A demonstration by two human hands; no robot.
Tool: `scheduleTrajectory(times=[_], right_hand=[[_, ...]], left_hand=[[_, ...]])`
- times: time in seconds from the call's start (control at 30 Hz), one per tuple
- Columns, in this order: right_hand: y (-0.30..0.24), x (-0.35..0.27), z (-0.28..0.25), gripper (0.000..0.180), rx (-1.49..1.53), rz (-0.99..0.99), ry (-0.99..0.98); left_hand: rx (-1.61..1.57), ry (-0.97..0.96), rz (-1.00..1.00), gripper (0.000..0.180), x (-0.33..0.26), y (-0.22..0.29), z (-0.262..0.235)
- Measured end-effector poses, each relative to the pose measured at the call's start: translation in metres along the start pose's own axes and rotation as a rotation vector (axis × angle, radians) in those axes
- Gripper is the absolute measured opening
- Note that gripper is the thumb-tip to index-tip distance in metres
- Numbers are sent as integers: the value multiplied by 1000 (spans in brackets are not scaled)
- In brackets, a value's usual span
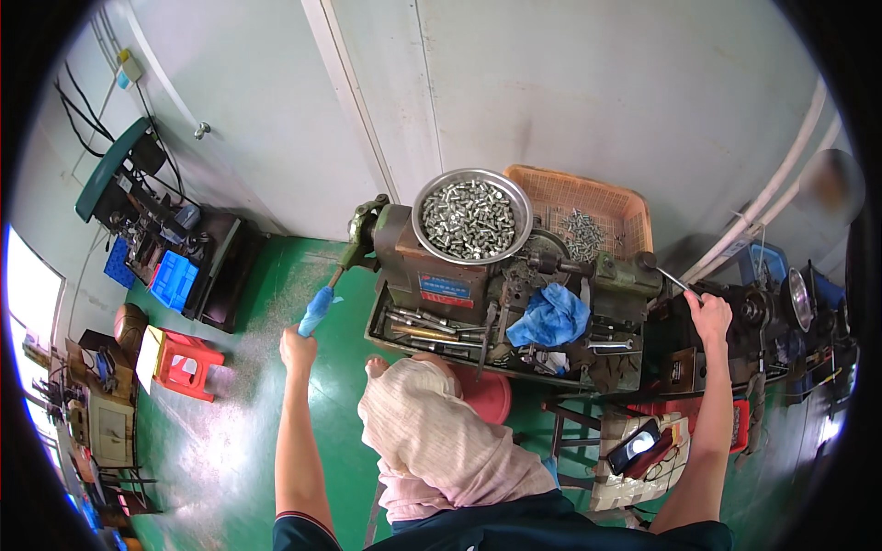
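My left hand (298,350) is closed around a lever handle (317,310) wrapped in blue cloth, at the left end of a small green-grey bench lathe (404,262). On the right, my right hand (710,318) grips a thin metal lever (677,281) that runs to the machine's right end. A round steel bowl (428,241) full of short metal bolts (467,219) rests on top of the machine. Behind it, an orange plastic basket (542,181) holds more small metal parts (583,234). A crumpled blue cloth (549,317) lies over the middle of the machine.
Wrenches and rods (432,332) lie in the machine's tray. A beige cloth (441,432) covers my lap. A phone (634,447) lies on a padded stool (634,491) at right. Red stool (186,363) and another machine (138,184) stand left; more machinery (758,312) stands right.
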State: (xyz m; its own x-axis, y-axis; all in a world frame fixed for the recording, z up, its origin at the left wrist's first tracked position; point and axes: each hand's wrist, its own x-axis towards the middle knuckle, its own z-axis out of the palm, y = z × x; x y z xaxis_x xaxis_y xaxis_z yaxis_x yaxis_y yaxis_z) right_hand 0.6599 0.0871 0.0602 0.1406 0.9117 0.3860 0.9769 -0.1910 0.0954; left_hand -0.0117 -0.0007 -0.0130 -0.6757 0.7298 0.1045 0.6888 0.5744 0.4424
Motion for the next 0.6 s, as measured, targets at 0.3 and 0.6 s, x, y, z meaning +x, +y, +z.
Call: scheduleTrajectory(times=[0.3,0.6], right_hand=[[-6,-3,-4,50,-20,35,-10],[-13,-6,-11,51,-23,99,-81]], left_hand=[[-8,12,-14,17,0,2,2],[-26,43,-5,17,-3,7,0]])
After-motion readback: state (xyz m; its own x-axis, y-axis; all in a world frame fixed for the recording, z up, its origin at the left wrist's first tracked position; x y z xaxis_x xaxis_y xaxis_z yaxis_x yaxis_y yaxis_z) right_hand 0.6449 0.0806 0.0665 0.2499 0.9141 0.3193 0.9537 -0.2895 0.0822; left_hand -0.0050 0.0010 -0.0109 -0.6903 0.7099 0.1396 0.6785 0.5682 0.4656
